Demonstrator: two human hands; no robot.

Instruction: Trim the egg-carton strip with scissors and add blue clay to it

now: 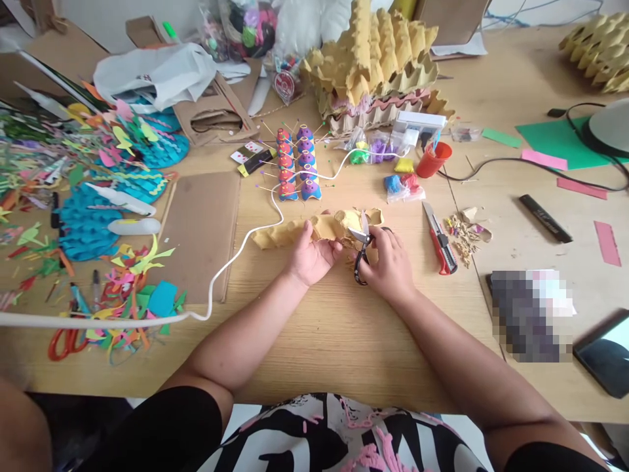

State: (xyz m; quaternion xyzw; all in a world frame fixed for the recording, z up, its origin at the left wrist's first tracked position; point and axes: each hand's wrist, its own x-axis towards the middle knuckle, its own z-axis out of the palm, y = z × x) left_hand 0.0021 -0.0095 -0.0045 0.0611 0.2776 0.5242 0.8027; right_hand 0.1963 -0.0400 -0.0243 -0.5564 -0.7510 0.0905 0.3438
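A strip of yellow egg carton (281,235) lies crosswise over the table, its cups turned toward me at the right end. My left hand (314,252) grips the strip near its middle, thumb up along the front side. In my right hand (390,262) is a pair of black-handled scissors (362,259), fingers through the loops. The parted blades point up and left and touch the carton's cups. Whether the blades have paper between them is hard to see. Small scraps lie beneath the strip.
Two painted carton strips (309,160) with pins stand behind my hands. A white cable (240,252) crosses the table at left. A red utility knife (439,239) and carton scraps (466,239) lie at right. Stacked egg trays (373,59), an orange cup (433,159) and a cardboard sheet (199,236) surround the area.
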